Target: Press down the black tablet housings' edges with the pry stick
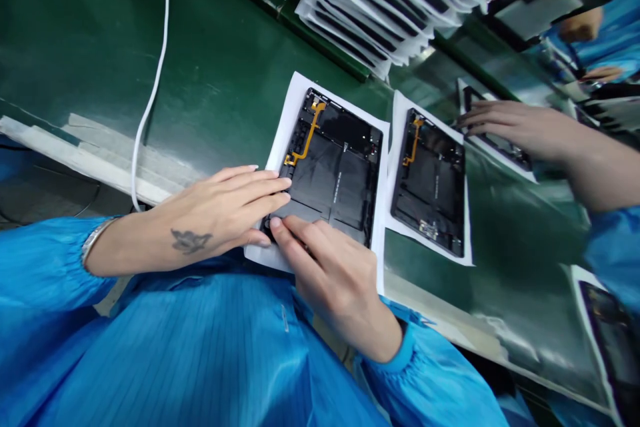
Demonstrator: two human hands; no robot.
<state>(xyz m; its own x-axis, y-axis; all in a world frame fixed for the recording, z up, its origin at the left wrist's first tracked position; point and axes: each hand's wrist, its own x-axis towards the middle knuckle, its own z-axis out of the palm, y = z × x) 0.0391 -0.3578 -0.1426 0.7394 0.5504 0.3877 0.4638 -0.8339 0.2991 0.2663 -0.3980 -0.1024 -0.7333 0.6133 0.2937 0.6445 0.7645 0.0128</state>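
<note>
In front of me an opened tablet [333, 170] lies on a white sheet [287, 113], its dark inside facing up. An orange flex cable [313, 133] runs along its left side. My left hand [235, 207] rests flat with fingers stretched over the tablet's left edge, near the lower corner. Close beside it, my right hand [330, 273] is curled over the near edge, a fingertip pressing at the lower left corner. The right fingers are bent together; what they hold, if anything, is hidden beneath them.
A second opened tablet [430, 180] lies to the right on its own sheet. Beyond it a co-worker's hand [525, 130] touches another tablet. Stacked panels with white sheets [380, 0] stand at the back. A white cable [160, 60] crosses the green bench [215, 67] at left.
</note>
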